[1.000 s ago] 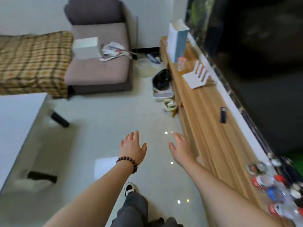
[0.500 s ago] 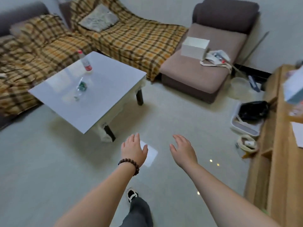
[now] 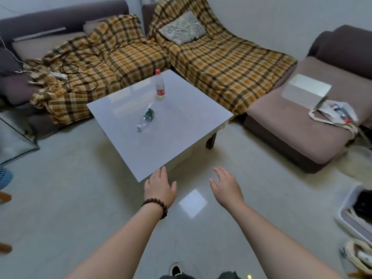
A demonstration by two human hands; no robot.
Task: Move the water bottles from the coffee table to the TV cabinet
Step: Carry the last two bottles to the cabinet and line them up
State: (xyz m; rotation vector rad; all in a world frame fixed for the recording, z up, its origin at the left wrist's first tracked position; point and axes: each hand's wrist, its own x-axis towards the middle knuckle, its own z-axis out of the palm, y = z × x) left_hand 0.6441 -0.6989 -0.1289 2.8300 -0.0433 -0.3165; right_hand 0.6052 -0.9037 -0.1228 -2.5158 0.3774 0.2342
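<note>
Reaching forward empty, left hand (image 3: 160, 188) and right hand (image 3: 226, 187) are spread; on the coffee table (image 3: 181, 133) at twelve o'clock, a red-capped bottle (image 3: 160, 83) stands; a green-labelled bottle (image 3: 147, 116) lies nearer.

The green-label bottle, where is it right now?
In the head view, the green-label bottle lies on its side near the middle of the coffee table, just nearer the camera than the upright red-capped bottle.

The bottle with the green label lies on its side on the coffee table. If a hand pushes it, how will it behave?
The green-label bottle probably rolls easily, being round and lying flat on the glossy coffee table. It looks clear, perhaps nearly empty, so likely light.
</note>
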